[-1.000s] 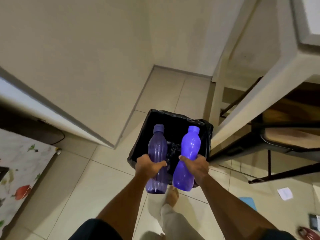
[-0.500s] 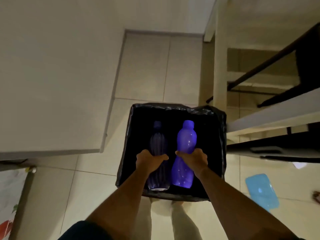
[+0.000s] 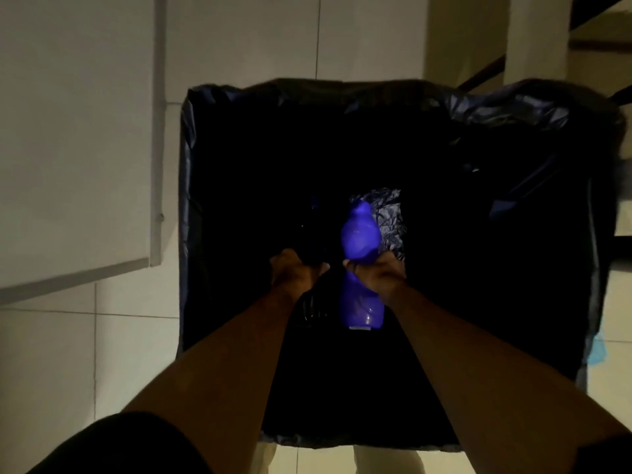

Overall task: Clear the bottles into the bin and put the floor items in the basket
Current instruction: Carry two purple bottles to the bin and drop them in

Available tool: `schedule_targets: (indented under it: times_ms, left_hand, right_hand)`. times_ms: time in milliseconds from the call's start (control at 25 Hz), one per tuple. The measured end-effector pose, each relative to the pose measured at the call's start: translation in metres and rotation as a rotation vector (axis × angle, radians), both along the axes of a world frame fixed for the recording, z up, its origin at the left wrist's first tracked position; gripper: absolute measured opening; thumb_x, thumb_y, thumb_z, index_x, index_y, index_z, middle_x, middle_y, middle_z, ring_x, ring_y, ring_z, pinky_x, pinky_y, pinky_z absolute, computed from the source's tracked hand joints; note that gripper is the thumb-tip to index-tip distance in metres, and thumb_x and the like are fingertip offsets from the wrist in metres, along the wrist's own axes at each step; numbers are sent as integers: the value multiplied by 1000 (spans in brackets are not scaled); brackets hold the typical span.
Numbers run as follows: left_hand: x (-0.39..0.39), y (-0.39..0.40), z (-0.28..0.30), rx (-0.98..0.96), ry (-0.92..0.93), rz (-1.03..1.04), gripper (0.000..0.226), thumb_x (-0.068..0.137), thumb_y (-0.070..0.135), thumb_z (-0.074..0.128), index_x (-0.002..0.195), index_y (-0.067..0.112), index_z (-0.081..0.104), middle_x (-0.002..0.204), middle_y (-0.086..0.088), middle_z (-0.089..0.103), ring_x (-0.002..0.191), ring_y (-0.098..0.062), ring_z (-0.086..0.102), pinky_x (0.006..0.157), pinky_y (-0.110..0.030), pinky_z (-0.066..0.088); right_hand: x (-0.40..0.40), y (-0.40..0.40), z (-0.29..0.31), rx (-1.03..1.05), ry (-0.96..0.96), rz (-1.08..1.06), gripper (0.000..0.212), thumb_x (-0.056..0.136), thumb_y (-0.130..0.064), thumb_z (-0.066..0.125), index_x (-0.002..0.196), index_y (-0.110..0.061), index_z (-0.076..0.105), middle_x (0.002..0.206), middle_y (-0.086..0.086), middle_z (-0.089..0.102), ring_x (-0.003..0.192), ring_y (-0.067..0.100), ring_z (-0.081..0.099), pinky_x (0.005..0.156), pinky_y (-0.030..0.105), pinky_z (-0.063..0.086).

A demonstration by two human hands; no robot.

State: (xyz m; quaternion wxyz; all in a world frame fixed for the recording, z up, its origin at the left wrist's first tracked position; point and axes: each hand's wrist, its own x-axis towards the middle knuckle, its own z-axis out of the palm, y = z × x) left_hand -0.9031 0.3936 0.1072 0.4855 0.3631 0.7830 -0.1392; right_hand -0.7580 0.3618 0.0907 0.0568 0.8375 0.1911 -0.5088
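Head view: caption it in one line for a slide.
Both hands, left hand and right hand, each hold a bottle, dark bottle and blue bottle, inside the black-lined bin.

Single head cam, pointing almost straight down, close over the bin [image 3: 561, 118], whose dark opening fills most of frame. Both forearms enter from near edge. Floor [image 3: 85, 354] strip at left, far and right edges.

Pale tiled floor [image 3: 85, 354] carries the black-lined bin [image 3: 564, 107] (blue item [image 3: 597, 350] beside).
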Motion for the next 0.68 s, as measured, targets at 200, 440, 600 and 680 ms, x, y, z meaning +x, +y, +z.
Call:
schedule_targets:
  times_ms: [200, 440, 600, 680]
  left_hand:
    - [-1, -4, -35, 15, -5, -51, 65, 83, 41, 74, 134, 6, 55, 140, -14, 54, 130, -29, 50, 98, -31, 41]
    - [4, -6, -42, 56, 16, -52, 77, 79, 47, 76, 141, 11, 47, 140, -16, 53, 128, -32, 51, 100, -33, 43]
    - [8, -8, -16, 81, 101, -184, 97, 76, 56, 73, 151, 13, 28, 148, -20, 41, 133, -39, 45, 103, -47, 46]
    - [11, -8, 1, 122, 138, -268, 91, 77, 55, 73, 147, 14, 32, 146, -19, 42, 131, -39, 47, 99, -45, 48]
  right_hand:
    - [6, -1, -34, 30, 10, -24, 68, 76, -58, 75, 121, -8, 65, 128, 14, 64, 119, 29, 60, 95, 31, 47]
    - [10, 7, -37, 54, -60, -6, 69, 87, -55, 64, 135, -7, 49, 141, 19, 51, 129, 33, 51, 96, 31, 44]
    - [8, 1, -10, 64, -85, 53, 59, 90, -54, 62, 127, -9, 52, 116, 9, 61, 101, 23, 62, 64, 18, 41]
    - [7, 1, 12, 95, -73, 72, 51, 94, -47, 60, 128, -10, 51, 102, 5, 54, 87, 17, 53, 52, 18, 34]
